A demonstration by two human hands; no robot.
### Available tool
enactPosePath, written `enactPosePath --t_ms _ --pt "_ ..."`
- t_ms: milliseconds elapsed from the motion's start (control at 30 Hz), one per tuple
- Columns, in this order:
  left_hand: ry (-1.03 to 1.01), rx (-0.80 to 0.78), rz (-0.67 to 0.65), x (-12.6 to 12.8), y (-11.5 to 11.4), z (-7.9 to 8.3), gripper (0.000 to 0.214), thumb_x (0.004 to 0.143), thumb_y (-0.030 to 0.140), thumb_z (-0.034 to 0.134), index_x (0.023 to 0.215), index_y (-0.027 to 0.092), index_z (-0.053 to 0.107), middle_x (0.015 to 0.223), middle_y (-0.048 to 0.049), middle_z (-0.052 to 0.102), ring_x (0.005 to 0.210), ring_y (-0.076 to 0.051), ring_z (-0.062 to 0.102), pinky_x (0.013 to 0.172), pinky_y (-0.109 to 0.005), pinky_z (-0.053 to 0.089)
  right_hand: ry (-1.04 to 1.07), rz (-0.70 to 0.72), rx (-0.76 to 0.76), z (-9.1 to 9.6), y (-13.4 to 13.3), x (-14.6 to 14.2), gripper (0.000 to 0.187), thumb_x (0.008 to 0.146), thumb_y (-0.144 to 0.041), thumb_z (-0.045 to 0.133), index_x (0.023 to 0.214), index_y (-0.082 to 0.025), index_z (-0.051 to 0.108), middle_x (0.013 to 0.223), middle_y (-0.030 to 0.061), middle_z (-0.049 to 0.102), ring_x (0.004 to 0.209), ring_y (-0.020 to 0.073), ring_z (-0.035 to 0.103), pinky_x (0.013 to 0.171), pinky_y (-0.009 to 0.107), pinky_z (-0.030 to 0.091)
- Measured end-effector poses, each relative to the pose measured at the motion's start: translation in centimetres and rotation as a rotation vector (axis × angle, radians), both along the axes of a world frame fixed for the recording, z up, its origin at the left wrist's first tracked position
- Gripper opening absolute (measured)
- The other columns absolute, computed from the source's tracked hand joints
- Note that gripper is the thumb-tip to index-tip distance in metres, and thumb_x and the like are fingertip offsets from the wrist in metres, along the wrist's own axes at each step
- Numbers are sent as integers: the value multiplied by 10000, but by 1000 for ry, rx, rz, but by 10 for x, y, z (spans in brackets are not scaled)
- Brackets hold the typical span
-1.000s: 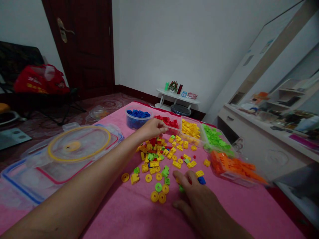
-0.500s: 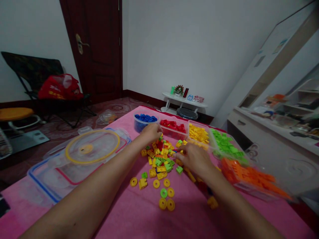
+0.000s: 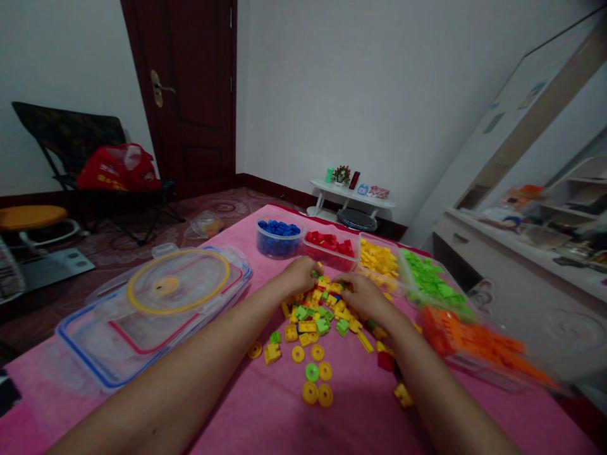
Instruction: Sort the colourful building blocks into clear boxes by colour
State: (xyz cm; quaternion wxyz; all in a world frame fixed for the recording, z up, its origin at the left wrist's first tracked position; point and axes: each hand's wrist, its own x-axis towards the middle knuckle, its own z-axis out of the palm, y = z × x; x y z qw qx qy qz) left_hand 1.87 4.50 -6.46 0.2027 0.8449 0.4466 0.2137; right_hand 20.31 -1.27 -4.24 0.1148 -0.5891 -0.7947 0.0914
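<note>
A loose pile of small building bricks (image 3: 322, 313), mostly yellow and light green with a few red, lies on the pink cloth (image 3: 265, 417). At the pile's far left side, my left hand (image 3: 301, 276) has its fingers bent together, with small green and yellow bricks showing at the fingertips. My right hand (image 3: 364, 296) reaches into the pile's right side, fingers curled down among the bricks; whatever they pinch is hidden. Nearer me lie several yellow wheel pieces (image 3: 310, 393) and one green wheel piece (image 3: 312, 372).
Behind the pile stand a round tub of blue pieces (image 3: 279, 243) and boxes of red bricks (image 3: 331, 245), yellow bricks (image 3: 379, 259), green bricks (image 3: 434, 278) and orange bricks (image 3: 474, 338). Stacked clear lids (image 3: 142, 335) cover the cloth's left side.
My left hand has moved right and nearer me, away from the red box. My right hand has shifted slightly left, and the two hands are closer together. The view has tilted a little.
</note>
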Motion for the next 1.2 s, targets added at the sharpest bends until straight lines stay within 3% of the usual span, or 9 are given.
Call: enactPosePath --t_ms 167,367,533,633,767,967,1100,1167,1200 --pt "20 4 -108 2 0 0 323 617 192 663 937 178 706 902 -50 699 783 -180 610 701 -242 445 -97 -75 -53 14 -19 4 279 664 -150 547 893 -225 688 850 7 672 759 144 578 644 226 375" --pt "-41 -102 -155 -2 -2 0 427 634 166 634 1061 177 660 996 -46 689 830 -169 619 724 -226 456 -138 -218 53 26 -32 5 298 705 -249 553 981 -217 661 901 48 668 786 171 575 638 248 350" --pt "-30 -56 -169 -2 -3 1 435 650 167 616 1082 194 655 1038 -47 677 875 -172 609 759 -228 446 -172 -112 -35 49 -51 -5 179 682 -277 564 808 -222 679 803 32 667 695 158 559 558 240 309" --pt "-30 1 -162 -2 -2 0 385 643 194 617 1022 201 681 981 -42 690 833 -166 606 740 -226 442 -255 -21 -121 56 -64 -15 230 608 -283 642 833 -259 686 802 12 672 694 164 560 542 241 288" --pt "25 36 -117 -1 -3 2 311 630 197 590 919 212 704 877 -27 697 751 -150 599 665 -214 430 -349 -5 -127 51 -73 -28 314 588 -195 635 886 -282 676 873 19 686 785 201 594 568 251 306" --pt "82 34 -60 -1 -15 12 281 612 212 580 869 212 694 821 -21 686 709 -147 591 623 -215 424 -380 23 -84 42 -74 -40 239 639 -160 568 816 -259 695 852 47 695 788 209 616 586 261 330" --pt "-80 115 57 3 -20 26 237 627 242 588 839 201 686 823 -32 669 738 -160 585 679 -249 439 -357 15 -66 48 -74 -37 252 637 -158 566 816 -268 706 849 39 696 794 202 617 592 256 326" --pt "-265 17 80 8 -23 35 206 633 227 581 812 171 666 771 -33 648 700 -146 571 660 -246 450 -310 -19 -43 56 -72 -30 237 650 -184 569 826 -265 706 844 36 694 782 195 611 597 254 329" --pt "-378 -111 74 10 -26 39 202 640 218 569 815 159 651 736 -28 631 659 -132 561 629 -238 456 -278 -41 -17 60 -71 -25 225 662 -190 561 821 -258 705 835 37 692 773 189 608 605 253 334"
